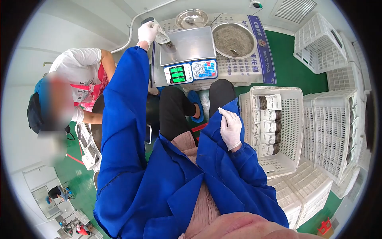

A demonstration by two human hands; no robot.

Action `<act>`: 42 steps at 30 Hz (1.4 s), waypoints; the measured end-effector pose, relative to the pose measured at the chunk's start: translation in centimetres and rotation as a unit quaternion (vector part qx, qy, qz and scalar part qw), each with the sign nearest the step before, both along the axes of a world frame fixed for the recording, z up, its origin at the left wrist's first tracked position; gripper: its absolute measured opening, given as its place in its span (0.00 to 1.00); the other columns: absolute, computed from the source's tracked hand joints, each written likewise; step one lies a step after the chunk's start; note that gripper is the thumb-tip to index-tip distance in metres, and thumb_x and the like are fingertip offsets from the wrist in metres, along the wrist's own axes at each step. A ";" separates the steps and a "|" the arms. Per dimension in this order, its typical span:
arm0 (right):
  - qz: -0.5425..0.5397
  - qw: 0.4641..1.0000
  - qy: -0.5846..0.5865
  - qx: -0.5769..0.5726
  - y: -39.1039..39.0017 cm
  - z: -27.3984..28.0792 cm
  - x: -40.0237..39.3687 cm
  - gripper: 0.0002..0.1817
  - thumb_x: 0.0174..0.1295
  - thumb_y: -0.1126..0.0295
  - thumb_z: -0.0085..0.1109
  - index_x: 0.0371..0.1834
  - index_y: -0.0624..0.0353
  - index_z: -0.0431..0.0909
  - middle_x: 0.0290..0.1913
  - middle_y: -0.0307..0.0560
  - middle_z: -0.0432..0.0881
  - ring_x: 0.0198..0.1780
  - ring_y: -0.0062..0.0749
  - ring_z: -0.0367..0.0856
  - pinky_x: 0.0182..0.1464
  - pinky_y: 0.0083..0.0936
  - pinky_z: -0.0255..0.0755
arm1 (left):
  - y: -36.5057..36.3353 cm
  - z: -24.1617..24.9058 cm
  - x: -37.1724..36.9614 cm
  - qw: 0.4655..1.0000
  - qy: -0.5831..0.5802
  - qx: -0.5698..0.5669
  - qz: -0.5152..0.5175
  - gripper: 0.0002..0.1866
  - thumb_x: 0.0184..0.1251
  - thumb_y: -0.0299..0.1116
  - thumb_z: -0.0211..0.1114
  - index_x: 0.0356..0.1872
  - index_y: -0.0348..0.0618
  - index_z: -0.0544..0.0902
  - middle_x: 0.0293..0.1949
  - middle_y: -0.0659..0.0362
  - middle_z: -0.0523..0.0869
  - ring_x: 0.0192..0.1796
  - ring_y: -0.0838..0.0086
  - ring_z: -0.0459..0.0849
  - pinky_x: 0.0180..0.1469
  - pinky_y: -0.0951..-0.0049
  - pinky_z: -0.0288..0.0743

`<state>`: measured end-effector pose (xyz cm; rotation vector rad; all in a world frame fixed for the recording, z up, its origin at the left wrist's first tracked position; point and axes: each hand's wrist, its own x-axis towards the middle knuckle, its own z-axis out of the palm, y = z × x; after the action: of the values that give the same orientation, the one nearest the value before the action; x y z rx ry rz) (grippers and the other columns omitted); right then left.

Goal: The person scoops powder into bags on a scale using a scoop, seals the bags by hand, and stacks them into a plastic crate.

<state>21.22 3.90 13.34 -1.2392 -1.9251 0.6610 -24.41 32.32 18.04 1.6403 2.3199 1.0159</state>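
Observation:
In a white glove, my left hand (147,33) is closed around a pouch (162,36) with a white printed label and dark ends. The pouch is tilted over the left edge of the metal pan (189,44) of a digital scale. Green digits are lit on the scale's display (177,74). My right hand (231,130), also gloved, rests on my right thigh with its fingers stretched out and nothing in it. Beside that hand, a white plastic crate (292,131) holds several similar pouches (270,126) in a row.
A steel bowl of grey granular material (232,40), with a spoon in it, stands right of the scale. Behind is a smaller steel bowl (191,18). A co-worker's arm (107,63) is close on the left. White crates (330,127) are stacked at the right.

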 end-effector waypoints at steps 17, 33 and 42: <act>-0.006 1.000 0.026 -0.011 0.8 -0.5 0.5 0.17 0.61 0.81 0.59 0.52 0.53 0.83 0.43 0.42 0.87 0.43 0.40 0.83 0.46 0.35 0.74 | 9.6 0.4 15.3 0.990 -0.020 0.018 -0.138 0.12 0.66 0.37 0.68 0.40 0.38 0.89 0.32 0.53 0.91 0.34 0.73 0.89 0.42 0.71 0.80; -0.119 0.791 0.525 -0.291 13.6 0.8 5.1 0.34 0.79 0.50 0.42 0.79 0.63 0.56 0.77 0.54 0.64 0.77 0.39 0.63 0.76 0.37 0.54 | -5.2 15.5 26.3 0.907 -0.174 -0.060 -0.378 0.14 0.73 0.38 0.66 0.43 0.35 0.87 0.36 0.59 0.91 0.36 0.81 0.87 0.41 0.80 0.79; -0.030 0.643 0.663 -0.383 12.1 0.8 2.2 0.26 0.80 0.55 0.39 0.70 0.64 0.67 0.67 0.56 0.75 0.65 0.41 0.77 0.66 0.36 0.72 | -11.4 14.6 29.6 0.896 -0.196 -0.105 -0.384 0.15 0.73 0.39 0.66 0.44 0.34 0.87 0.37 0.58 0.91 0.38 0.79 0.89 0.43 0.78 0.81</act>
<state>23.40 15.97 14.16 -0.7178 -0.2922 1.7966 5.20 20.94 32.63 1.7990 1.2758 0.7691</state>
